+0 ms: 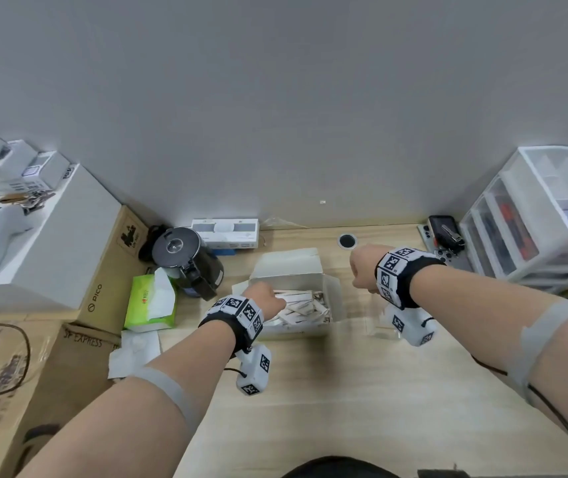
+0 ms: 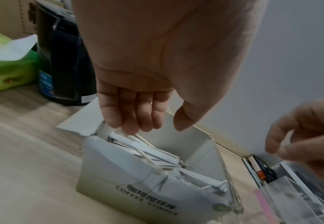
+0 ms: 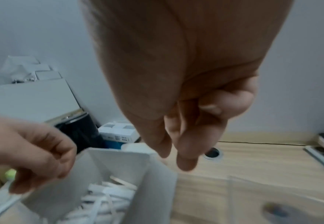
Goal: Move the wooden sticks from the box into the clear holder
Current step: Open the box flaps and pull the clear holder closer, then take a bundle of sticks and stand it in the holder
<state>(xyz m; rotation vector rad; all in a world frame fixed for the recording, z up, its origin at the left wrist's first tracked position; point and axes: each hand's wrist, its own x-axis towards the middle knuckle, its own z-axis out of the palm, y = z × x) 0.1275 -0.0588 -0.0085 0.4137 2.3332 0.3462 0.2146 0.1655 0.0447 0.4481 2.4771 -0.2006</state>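
An open white box (image 1: 289, 281) marked COFFEE STIRRER (image 2: 119, 174) stands mid-desk, holding several paper-wrapped wooden sticks (image 1: 299, 307) (image 2: 151, 150). My left hand (image 1: 268, 298) reaches into the box's left end. Its fingers (image 2: 130, 121) are nearly straight and touch the top sticks, and the thumb stands apart. Nothing is held. My right hand (image 1: 361, 270) hovers right of the box, above the clear holder (image 1: 377, 322) (image 3: 253, 197). Its thumb and forefinger (image 3: 186, 159) hang down apart with nothing visible between them.
A black kettle (image 1: 186, 260) and a green tissue pack (image 1: 149, 298) sit left of the box, with cardboard cartons (image 1: 110, 281) beyond. A white drawer unit (image 1: 534, 219) and a phone (image 1: 444, 232) stand at the right. A cable hole (image 1: 347, 241) lies behind.
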